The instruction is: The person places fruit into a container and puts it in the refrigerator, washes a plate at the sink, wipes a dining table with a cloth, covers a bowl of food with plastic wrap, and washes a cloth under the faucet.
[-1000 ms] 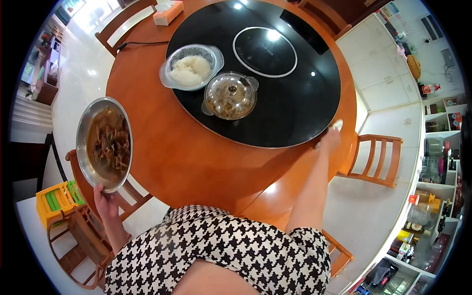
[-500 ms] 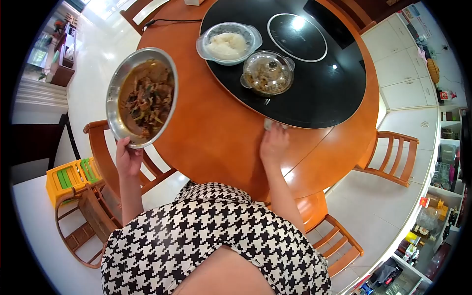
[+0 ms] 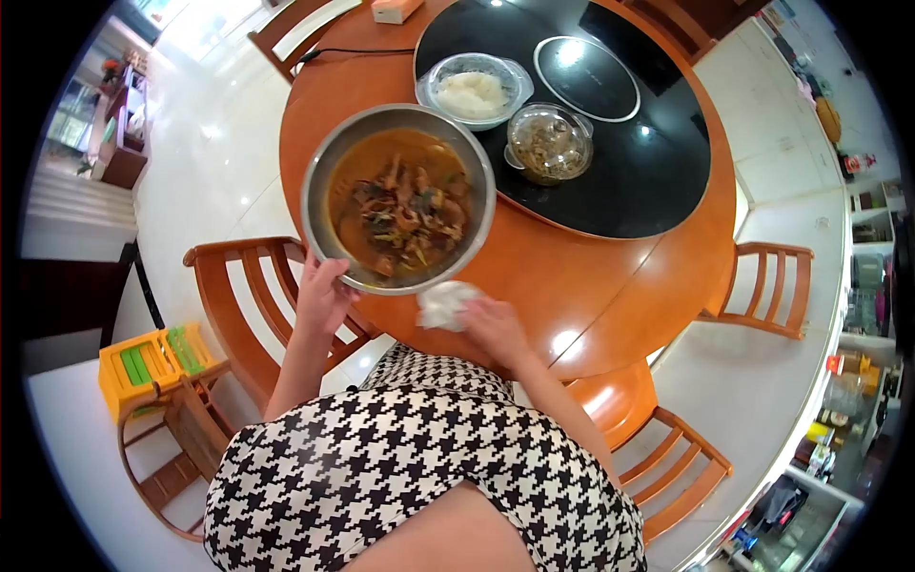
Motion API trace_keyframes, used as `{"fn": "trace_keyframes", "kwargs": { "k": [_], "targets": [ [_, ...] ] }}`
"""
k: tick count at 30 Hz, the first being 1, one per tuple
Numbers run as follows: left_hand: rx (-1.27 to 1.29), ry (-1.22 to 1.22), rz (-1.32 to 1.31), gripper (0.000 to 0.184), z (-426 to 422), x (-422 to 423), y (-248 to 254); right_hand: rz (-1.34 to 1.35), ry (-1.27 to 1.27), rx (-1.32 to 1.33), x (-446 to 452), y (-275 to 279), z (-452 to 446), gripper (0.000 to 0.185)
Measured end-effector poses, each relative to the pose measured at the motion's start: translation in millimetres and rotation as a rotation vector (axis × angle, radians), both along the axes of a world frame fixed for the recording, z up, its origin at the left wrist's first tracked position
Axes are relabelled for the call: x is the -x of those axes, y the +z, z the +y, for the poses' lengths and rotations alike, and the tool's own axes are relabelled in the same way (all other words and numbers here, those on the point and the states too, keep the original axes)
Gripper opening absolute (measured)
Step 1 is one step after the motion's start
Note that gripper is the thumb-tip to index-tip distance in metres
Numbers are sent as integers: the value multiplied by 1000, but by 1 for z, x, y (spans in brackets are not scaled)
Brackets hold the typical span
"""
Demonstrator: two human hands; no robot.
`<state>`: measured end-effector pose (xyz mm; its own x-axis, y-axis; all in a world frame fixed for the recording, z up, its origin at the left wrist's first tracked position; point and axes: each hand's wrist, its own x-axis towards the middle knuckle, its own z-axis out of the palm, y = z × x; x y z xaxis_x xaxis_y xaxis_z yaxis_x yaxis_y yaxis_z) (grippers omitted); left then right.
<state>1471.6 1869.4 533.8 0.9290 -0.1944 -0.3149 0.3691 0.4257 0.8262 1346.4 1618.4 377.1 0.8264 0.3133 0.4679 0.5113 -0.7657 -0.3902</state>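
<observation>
My left hand [image 3: 326, 294] grips the lower rim of a round metal bowl [image 3: 318, 162], holding it up over the table's left side. Inside the bowl is a brown stew [image 3: 400, 205] with chunks of meat and liquid. A crumpled white cloth or tissue [image 3: 442, 307] is pinched in my right hand [image 3: 493, 330], just below the bowl near the table's front edge. Beyond the bowl, a glass dish of white food [image 3: 472, 93] and a lidded glass pot [image 3: 550, 145] stand on the black glass turntable [image 3: 610, 205].
The round wooden table [image 3: 572, 286] fills the middle. Wooden chairs stand around it, one at the left [image 3: 233, 286] and one at the right [image 3: 762, 286]. A tissue box [image 3: 396, 10] and a black cable [image 3: 357, 50] lie toward the back. A yellow plastic stool [image 3: 129, 367] is at far left.
The metal bowl has moved right in my left hand and now sits more level. My right hand has drawn back from the turntable's edge with the white cloth or tissue, toward the front.
</observation>
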Motion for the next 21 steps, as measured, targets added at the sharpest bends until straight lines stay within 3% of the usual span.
{"fn": "trace_keyframes", "kwargs": {
  "k": [4, 6, 7, 9, 12, 14, 16, 18, 21],
  "targets": [
    [17, -284, -9, 33, -31, -7, -13, 157, -752, 181, 79, -8, -100, 24],
    [10, -400, 17, 34, -57, -3, -10, -5, -1154, 263, 130, -19, -119, 27],
    [1, -458, 28, 35, -69, 1, -8, 42, -1274, 245, 154, -28, -124, 28],
    [26, -549, 106, 35, -90, 10, -8, 115, -1485, 135, 195, -35, -117, 30],
    [52, -675, 175, 37, -117, 28, -15, 582, -1758, -265, 254, -53, -80, 30],
    [48, -751, 181, 38, -132, 37, -12, 846, -1742, -414, 307, -103, -44, 33],
    [33, -837, 146, 39, -147, 58, -9, 1333, -1394, -357, 366, -164, -2, 43],
    [16, -936, 116, 40, -162, 85, -10, 1595, -1146, -563, 387, -143, 31, 51],
    [-24, -1064, 120, 44, -185, 135, -14, 1581, -1071, -632, 417, -135, 67, 62]
  ]
}}
